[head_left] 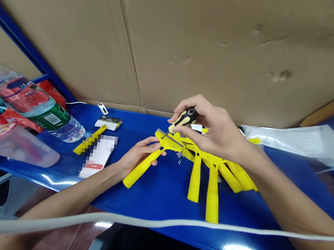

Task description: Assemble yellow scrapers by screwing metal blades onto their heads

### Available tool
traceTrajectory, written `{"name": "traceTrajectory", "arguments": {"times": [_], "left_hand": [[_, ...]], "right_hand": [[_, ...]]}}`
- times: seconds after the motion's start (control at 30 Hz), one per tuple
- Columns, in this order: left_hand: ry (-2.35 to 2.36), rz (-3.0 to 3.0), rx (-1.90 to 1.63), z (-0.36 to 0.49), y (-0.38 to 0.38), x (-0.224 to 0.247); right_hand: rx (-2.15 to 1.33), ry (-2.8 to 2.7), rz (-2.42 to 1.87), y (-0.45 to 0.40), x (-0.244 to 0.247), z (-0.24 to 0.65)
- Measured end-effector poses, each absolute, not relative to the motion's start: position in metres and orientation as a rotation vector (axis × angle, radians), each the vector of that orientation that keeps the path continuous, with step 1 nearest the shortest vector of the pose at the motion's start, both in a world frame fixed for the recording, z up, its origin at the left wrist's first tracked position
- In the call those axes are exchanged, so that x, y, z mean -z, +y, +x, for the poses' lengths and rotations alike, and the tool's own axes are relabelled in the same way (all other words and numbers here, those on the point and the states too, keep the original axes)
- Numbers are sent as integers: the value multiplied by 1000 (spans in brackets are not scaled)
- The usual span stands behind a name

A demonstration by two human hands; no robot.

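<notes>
My left hand (141, 154) is closed around the head end of a yellow scraper (141, 170), which has a metal blade strip across its head. My right hand (212, 127) grips a short black-and-cream screwdriver (184, 118), its handle end tilted up and away from the scraper. The lower end of the screwdriver comes down at the scraper's head; its tip cannot be made out. Under and beside my right hand lie several more yellow scrapers (213, 192) in an overlapping pile. Small metal screws (179, 156) are scattered between the held scraper and the pile.
On the blue table (157, 197), left, are a yellow scraper (89, 139), a packaged item (108, 123) and a white card (100, 155). A water bottle (53, 120) and plastic cup (28, 148) stand further left. White plastic bags (297, 138) lie right. A white cable (154, 223) crosses the foreground.
</notes>
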State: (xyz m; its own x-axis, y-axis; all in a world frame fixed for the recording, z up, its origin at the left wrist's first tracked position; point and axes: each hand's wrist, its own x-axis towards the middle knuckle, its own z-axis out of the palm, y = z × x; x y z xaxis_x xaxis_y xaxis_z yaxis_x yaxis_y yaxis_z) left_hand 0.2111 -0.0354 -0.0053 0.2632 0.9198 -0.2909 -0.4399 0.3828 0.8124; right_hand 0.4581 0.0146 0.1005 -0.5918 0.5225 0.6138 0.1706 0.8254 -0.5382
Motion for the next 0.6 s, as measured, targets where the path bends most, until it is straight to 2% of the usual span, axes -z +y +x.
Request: {"name": "traceTrajectory", "arguments": {"times": [0.1,0.27,0.4,0.6], "left_hand": [[868,679,-1036,211,-35,5],[897,695,-1045,211,-34,5],[897,710,-1044,210,-34,5],[909,719,-1069,212,-35,0]], "right_hand": [[-440,-2162,-565,15,-100,458],[-567,-2203,-514,15,-101,458],[-420,-2174,-564,14,-101,457],[-566,-2168,-498,16,-99,456]]}}
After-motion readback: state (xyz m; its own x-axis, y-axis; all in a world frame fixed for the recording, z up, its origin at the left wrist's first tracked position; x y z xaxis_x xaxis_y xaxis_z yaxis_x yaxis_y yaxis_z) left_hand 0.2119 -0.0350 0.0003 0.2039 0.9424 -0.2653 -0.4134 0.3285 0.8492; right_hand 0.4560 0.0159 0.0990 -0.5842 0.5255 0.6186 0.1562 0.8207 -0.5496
